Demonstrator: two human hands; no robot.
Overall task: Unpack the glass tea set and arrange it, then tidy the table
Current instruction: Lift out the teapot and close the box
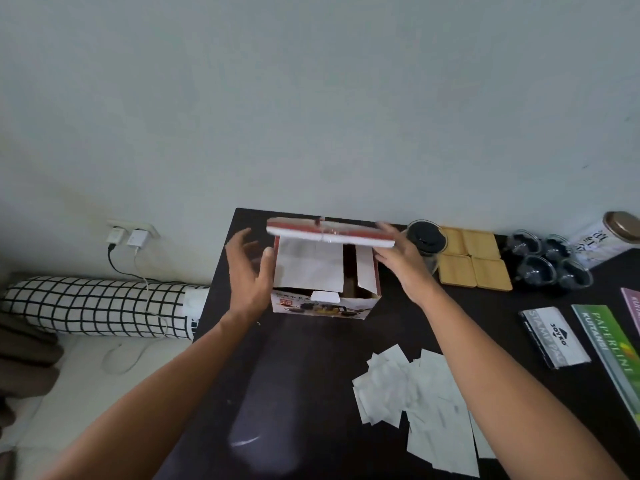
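Note:
The red and white tea set box (pixel 325 303) stands on the dark table (pixel 311 375) with its lid flap (pixel 329 233) raised flat over the opening. White dividers show inside. My right hand (pixel 401 261) holds the flap's right end. Just left of the box, my left hand (pixel 249 268) hovers with fingers spread and nothing in it. A glass teapot (pixel 426 242) with a black lid stands right of the box. Several glass cups (pixel 545 263) sit further right. Wooden coasters (pixel 472 258) lie between teapot and cups.
White paper pieces (pixel 415 393) are scattered at the front right. A tin canister (pixel 609 240), a stamp pad box (pixel 554 337) and a green receipt book (pixel 609 351) lie on the right. A checked bolster (pixel 100 306) and plugged chargers (pixel 128 237) lie off the table's left edge.

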